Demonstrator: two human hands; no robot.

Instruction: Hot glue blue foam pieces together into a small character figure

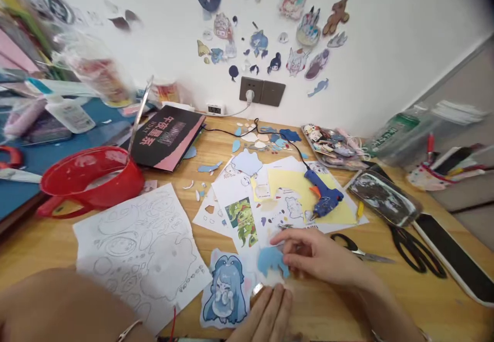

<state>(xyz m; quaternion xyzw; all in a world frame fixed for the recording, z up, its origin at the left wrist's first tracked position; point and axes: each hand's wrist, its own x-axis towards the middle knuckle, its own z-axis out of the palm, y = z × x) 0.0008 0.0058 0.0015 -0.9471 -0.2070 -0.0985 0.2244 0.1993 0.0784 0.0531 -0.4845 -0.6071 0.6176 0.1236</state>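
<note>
Head view: we judge a positioning step at the light-blue cutout (270,260), matte, scalloped. Our right hand (314,254), half open at its edge, shows no grip; our left hand (270,313), fingers straight, hold unclear, lies beside the glossy figure cutout (226,293). Adjustment calls for light fingertips.

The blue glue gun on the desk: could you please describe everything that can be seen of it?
The glue gun has a dark blue body that looks like plastic, with an orange trigger and a small nozzle. It lies on its side, mostly over a yellow sheet, its nozzle pointing toward the near left. From its handle end, a black cord runs back across the desk. The right hand is nearby but not touching it.
</note>
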